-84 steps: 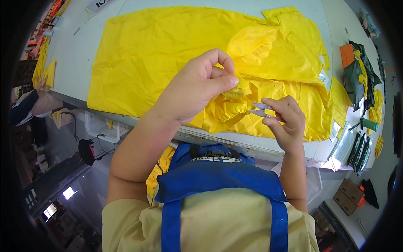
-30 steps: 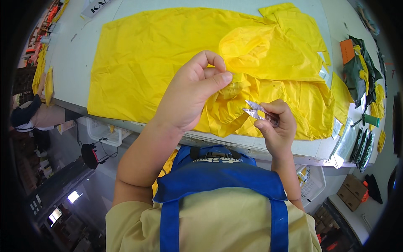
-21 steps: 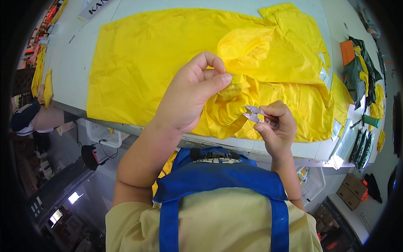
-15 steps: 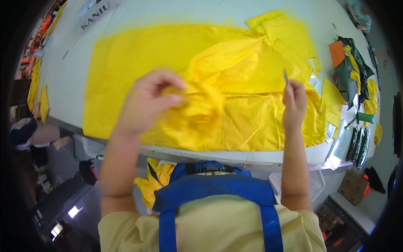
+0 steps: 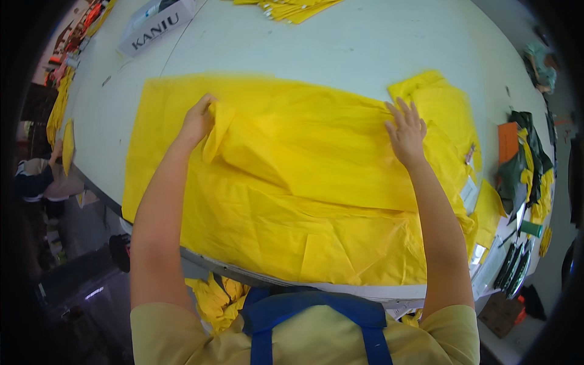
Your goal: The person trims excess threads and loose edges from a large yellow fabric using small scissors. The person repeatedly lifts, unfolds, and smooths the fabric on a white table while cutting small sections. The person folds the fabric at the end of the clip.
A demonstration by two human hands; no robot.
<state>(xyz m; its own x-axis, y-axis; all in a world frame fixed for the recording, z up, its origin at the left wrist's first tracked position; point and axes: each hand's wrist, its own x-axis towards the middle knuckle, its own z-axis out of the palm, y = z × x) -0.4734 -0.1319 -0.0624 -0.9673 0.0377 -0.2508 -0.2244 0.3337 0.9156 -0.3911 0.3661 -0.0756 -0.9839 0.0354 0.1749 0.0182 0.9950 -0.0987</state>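
Observation:
A broad piece of smooth yellow fabric [image 5: 316, 164], layered and creased, lies across the white table in front of me. My left hand [image 5: 199, 121] is closed on a raised fold of it at the left, and the cloth bunches beside the fingers. Over the right part, my right hand [image 5: 406, 131] has its fingers spread, touching or just above the fabric; I cannot tell which. It holds nothing. A small metal tool [image 5: 470, 153] rests on the yellow cloth to the right of that hand.
Around the white table [image 5: 243, 48] are a white box [image 5: 159, 27] far left, a yellow stack [image 5: 298, 8] at the far edge and, at right, an orange card [image 5: 507, 143], dark green cloth [image 5: 514, 176] and a green cylinder [image 5: 531, 229]. People are beyond both sides.
My right hand no longer holds the small metal tool and has opened. My left hand has moved away from me, gripping the fabric, and the bunched middle is now spread flatter.

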